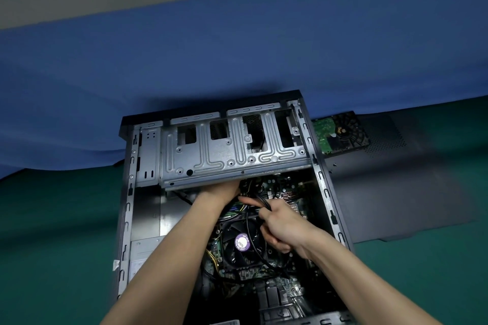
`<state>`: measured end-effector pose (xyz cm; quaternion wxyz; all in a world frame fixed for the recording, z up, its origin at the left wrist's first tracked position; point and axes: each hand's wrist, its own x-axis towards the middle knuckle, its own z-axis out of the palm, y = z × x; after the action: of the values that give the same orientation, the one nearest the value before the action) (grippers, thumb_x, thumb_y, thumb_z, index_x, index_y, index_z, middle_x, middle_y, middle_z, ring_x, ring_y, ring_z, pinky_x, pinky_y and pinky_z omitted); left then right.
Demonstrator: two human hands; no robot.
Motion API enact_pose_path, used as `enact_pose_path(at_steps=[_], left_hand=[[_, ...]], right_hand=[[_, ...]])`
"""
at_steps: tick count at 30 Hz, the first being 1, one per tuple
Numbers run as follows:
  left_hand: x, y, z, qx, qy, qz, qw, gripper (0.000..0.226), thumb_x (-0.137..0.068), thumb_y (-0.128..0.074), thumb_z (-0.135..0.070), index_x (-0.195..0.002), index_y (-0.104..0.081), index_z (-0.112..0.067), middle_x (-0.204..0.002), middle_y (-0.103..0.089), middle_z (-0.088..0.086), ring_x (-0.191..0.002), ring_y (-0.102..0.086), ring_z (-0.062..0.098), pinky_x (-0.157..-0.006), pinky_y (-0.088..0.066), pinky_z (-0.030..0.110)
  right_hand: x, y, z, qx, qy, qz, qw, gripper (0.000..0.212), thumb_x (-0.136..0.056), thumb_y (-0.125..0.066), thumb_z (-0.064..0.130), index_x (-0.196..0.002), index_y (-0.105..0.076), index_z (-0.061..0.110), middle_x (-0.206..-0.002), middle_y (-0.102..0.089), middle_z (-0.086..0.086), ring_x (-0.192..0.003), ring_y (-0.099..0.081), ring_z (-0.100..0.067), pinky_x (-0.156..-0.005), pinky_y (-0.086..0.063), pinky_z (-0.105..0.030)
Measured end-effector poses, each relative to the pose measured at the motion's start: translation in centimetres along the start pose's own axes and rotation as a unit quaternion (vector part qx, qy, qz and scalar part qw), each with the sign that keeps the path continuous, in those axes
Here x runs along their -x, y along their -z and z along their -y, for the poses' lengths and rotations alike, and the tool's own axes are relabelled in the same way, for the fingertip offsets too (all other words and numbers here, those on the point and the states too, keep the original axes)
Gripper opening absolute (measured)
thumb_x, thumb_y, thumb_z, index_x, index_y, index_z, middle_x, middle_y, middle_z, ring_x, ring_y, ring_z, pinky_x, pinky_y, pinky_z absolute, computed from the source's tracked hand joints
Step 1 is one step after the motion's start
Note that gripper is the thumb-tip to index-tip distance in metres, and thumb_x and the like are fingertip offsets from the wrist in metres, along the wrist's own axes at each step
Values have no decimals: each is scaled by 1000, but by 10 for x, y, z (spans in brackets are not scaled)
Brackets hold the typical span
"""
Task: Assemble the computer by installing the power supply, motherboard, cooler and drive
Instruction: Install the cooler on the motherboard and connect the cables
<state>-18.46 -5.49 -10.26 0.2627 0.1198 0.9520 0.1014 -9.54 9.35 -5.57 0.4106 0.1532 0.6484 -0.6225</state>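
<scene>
Two bare forearms reach up from the near edge into the open black-framed metal computer case (126,219), which lies on its side on the green-covered desk (52,232). Near left inside the case sits the silver-grey boxy power supply (145,250), tight against the left wall. Beside it, right in the middle, there's the black square cooler (235,256) with its round purple sticker (242,242) facing up, seated on the dark green motherboard (284,187) that fills the case floor. Now the right hand (281,224): it hangs just above the cooler's far right corner, fingers curled round a bundle of thin black cables (264,200), index finger stretched out to the left, and one black lead trails down across the fan. The left hand (220,194) is further in, pushed under the near lip of the ribbed grey sheet-metal drive cage (211,155); its fingers are hidden there, so whether it grips anything I cannot tell. The cage spans the far end of the case, its bays dark. Outside, past the far right corner, the black hard drive (343,134) lies circuit-board side up, just beside the case, on the dark grey perforated side panel (409,179) that lies flat on the desk. Beyond everything hangs a wide blue cloth (237,47).
</scene>
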Motion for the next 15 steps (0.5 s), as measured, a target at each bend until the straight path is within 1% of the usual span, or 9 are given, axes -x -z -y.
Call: enact_pose_path(at_steps=[2,4,6,8,9,11,13,14,15], left_hand=[[3,2,-1,-34,-22,-12,999,25,-99,-33,-34,-121,-43,-26,-141,-44,4,-125,-41,23,-109,-30,37],[13,7,-1,-67,-22,-31,997,30,-99,-32,-38,-124,-43,-28,-143,-42,2,-127,-41,24,-108,-31,38],[31,17,-9,-118,-13,15,993,36,-97,-41,-28,-133,-41,-24,-144,-41,8,-129,-42,30,-105,-38,43],[55,26,-14,-157,-11,34,987,39,-92,-51,-11,-130,-45,-17,-133,-51,11,-123,-50,32,-99,-44,42],[67,28,-15,-152,0,22,988,40,-90,-53,-7,-128,-46,-15,-127,-54,11,-119,-52,31,-98,-44,40],[89,36,-20,-156,-6,-25,987,48,-88,-57,-6,-133,-43,-15,-128,-53,7,-120,-50,27,-100,-40,36],[114,47,-35,-103,-22,-106,989,36,-95,-53,-21,-131,-51,-22,-126,-58,-1,-116,-54,22,-95,-43,34],[126,58,-46,-8,-20,-158,987,27,-98,-46,-35,-120,-60,-28,-116,-65,-4,-108,-60,19,-89,-47,35],[135,70,-58,130,-13,-191,973,36,-97,-40,-49,-104,-69,-30,-99,-72,-3,-94,-65,17,-81,-50,34]], right_hand=[[6,-2,5,-17,-5,9,1000,49,-104,-22,14,-139,-44,41,-37,-35,1,-27,-19,-8,-30,-15,-13],[14,-3,11,-36,0,24,999,51,-103,-22,12,-140,-43,41,-38,-33,0,-27,-19,-8,-32,-15,-12],[27,-2,17,-51,9,40,998,52,-102,-21,10,-137,-47,38,-40,-31,0,-28,-18,-9,-33,-14,-13],[41,1,24,-60,23,52,997,50,-101,-22,8,-129,-56,31,-42,-29,-1,-29,-18,-9,-34,-13,-15],[49,3,27,-61,33,57,996,47,-100,-23,8,-124,-60,24,-44,-29,-2,-29,-18,-9,-35,-12,-17],[62,5,36,-64,53,65,994,41,-99,-25,7,-111,-64,9,-45,-27,-3,-29,-18,-9,-37,-10,-18],[72,4,46,-69,77,67,992,34,-97,-28,6,-97,-61,0,-44,-27,-4,-28,-18,-10,-37,-11,-16],[76,3,52,-70,90,64,991,32,-97,-29,6,-91,-61,0,-43,-28,-4,-28,-18,-10,-38,-12,-16],[80,2,58,-66,102,58,991,31,-96,-31,6,-87,-60,2,-42,-29,-4,-28,-18,-11,-39,-12,-16]])
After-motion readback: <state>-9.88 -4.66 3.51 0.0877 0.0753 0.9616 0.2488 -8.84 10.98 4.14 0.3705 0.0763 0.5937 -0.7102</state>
